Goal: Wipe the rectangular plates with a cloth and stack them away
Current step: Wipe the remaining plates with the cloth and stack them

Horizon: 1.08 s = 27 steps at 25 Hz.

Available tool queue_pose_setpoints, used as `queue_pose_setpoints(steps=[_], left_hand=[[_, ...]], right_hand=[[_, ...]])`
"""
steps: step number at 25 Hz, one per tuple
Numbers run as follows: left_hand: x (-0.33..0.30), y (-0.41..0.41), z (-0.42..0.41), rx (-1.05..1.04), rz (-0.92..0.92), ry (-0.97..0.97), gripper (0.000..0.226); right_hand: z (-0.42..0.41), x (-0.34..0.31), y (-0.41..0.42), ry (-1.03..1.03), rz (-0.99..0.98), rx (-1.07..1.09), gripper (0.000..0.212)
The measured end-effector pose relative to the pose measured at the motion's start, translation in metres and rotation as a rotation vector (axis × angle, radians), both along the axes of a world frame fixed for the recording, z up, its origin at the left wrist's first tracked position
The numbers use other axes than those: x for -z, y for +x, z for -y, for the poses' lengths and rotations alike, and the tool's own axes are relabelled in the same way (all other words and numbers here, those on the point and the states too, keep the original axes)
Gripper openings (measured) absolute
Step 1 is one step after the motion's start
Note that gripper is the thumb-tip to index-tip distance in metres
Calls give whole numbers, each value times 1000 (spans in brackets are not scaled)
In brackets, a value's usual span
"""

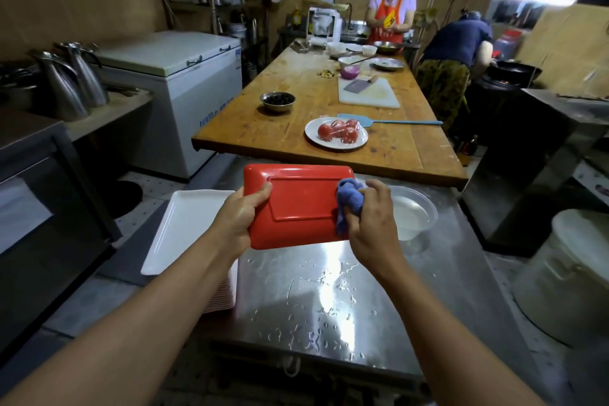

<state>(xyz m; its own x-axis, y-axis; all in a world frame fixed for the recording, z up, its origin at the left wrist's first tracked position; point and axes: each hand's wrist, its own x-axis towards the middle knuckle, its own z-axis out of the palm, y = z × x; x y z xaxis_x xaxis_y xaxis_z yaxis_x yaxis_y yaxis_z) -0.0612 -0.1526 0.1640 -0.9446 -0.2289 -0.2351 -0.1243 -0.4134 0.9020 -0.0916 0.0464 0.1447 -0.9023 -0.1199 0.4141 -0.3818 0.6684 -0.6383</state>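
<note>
A red rectangular plate (300,204) is held above the wet steel table (329,290), its underside turned towards me. My left hand (242,217) grips its left edge, thumb on the back. My right hand (372,221) holds a bunched blue cloth (349,201) against the plate's right edge. A white rectangular plate (184,231) lies to the left on top of a stack of pale plates (224,293), partly hidden by my left forearm.
A clear plastic bowl (412,211) with water stands behind my right hand. The wooden table (296,128) beyond holds a plate of tomatoes (336,133), a dark bowl, a cutting board and a cleaver. Two people work at the back. A white bin (573,273) stands on the right.
</note>
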Motion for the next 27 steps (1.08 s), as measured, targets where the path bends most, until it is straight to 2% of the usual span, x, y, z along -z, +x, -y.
queue_pose_setpoints(steps=[4,7,9,12,14,18,24,27], left_hand=[[-5,2,-12,-2,-97,-108,24],[-9,5,-17,30,-128,-138,29],[-10,8,-14,38,-145,-93,26],[-10,10,-4,30,-144,-26,18],[-8,12,0,38,-135,-11,15],[-2,13,2,59,-88,23,17],[12,9,-5,26,-18,47,12],[18,4,-17,5,-5,36,13]], right_hand=[[44,-31,11,-23,-163,-137,46],[69,-32,19,17,-194,-236,39],[64,-27,18,4,-212,-257,37],[37,-19,4,-9,-262,-141,30],[17,-14,-5,-28,-195,-83,29],[-6,-4,-13,-161,58,-20,25],[-43,26,0,-112,337,100,17],[-73,43,6,-114,389,218,11]])
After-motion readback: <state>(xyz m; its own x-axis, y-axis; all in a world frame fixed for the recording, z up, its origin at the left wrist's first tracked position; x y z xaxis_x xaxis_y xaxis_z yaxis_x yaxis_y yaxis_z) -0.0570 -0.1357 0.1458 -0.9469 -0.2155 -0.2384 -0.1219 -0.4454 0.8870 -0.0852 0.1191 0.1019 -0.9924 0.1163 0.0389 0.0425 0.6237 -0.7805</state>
